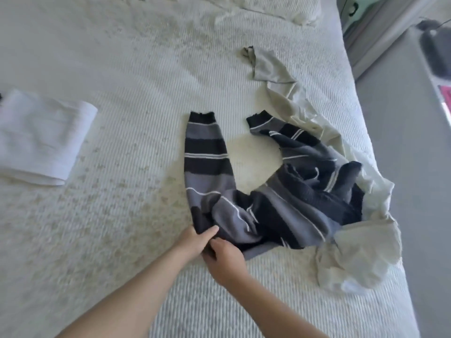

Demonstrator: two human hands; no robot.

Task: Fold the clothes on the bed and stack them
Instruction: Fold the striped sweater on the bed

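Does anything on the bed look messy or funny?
Yes. The striped sweater lies bunched up, sleeves sprawled, both hands, left and right, gripping its near edge. The pale garment beside it is crumpled and partly underneath. Only the white folded cloth looks neat.

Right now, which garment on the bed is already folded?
The white garment at the far left, a neat flat rectangle lying alone. The striped sweater, gripped by both hands, and the cream garment beside it are still crumpled.

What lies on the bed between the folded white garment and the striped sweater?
Nothing: in the head view only bare bedspread separates the folded white garment from the striped sweater.
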